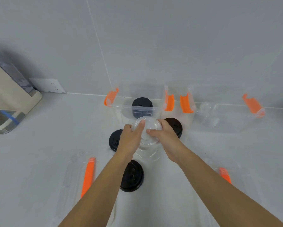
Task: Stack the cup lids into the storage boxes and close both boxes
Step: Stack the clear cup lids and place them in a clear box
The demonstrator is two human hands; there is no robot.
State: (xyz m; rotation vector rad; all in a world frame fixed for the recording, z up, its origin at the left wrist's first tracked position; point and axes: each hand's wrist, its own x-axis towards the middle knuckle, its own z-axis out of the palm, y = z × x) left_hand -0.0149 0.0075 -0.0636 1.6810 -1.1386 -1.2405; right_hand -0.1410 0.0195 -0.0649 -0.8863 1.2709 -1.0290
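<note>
No readable text, label, brand, number or sign on anything in view

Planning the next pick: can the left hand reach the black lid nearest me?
Probably not yet: the left hand grips the clear dome lid with the right hand. Nothing sits on the black lid, though.

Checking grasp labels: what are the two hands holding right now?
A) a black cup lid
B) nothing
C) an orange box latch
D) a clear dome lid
D: the left hand and the right hand both grip the clear dome lid between them, while the nearest black lid lies untouched on the counter.
</note>
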